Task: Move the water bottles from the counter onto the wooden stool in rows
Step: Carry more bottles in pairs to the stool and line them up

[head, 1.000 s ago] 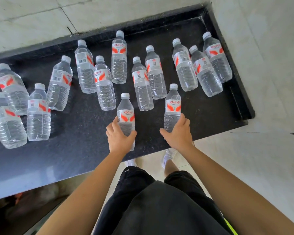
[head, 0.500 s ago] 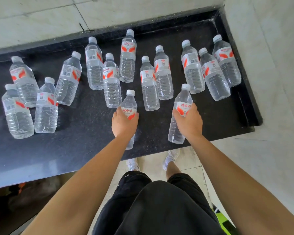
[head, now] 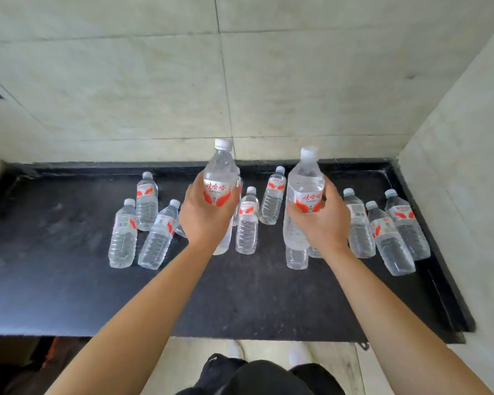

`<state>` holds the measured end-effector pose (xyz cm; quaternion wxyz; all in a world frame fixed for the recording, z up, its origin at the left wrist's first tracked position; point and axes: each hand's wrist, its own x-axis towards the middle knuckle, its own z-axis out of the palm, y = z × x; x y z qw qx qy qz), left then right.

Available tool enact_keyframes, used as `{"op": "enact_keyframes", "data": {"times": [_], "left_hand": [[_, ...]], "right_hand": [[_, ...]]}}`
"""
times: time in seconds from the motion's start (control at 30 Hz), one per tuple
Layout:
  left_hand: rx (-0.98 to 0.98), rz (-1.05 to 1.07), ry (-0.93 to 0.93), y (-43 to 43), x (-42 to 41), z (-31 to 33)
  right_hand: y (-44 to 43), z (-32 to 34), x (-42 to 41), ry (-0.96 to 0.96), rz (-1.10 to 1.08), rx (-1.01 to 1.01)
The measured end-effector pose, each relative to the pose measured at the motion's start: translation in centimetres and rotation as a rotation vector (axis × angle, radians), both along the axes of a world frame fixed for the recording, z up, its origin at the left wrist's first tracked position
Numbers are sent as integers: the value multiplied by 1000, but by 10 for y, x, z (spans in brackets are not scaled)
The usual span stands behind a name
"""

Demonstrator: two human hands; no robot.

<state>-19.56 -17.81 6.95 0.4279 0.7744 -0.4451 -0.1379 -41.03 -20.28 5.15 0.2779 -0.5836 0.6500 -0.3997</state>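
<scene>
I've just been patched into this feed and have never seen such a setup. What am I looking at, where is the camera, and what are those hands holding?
There is no machine here. A person works with bare hands, and the only camera sits on their head, looking forward and down, so the two arms reaching in from the bottom are the wearer's own. The left hand grips a water bottle round its red label. The right hand grips a second bottle. Both are upright and raised above the black counter. The other bottles stand on that counter in loose groups. Behind it is a pale tiled wall. The wooden stool does not show in this picture.
</scene>
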Motion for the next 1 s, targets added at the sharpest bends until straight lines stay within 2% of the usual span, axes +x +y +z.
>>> {"op": "enact_keyframes", "data": {"times": [0.23, 0.5, 0.73, 1.0], "left_hand": [[-175, 323, -54, 62, 49, 67], [-239, 768, -156, 217, 76, 88], [-280, 1117, -312, 408, 103, 100], [-248, 1511, -414, 678, 126, 92]], "right_hand": [[-11, 42, 68, -131, 272, -179], [51, 69, 176, -195, 668, -215], [209, 100, 274, -176, 1103, -363], [482, 99, 380, -195, 1502, -505]]}}
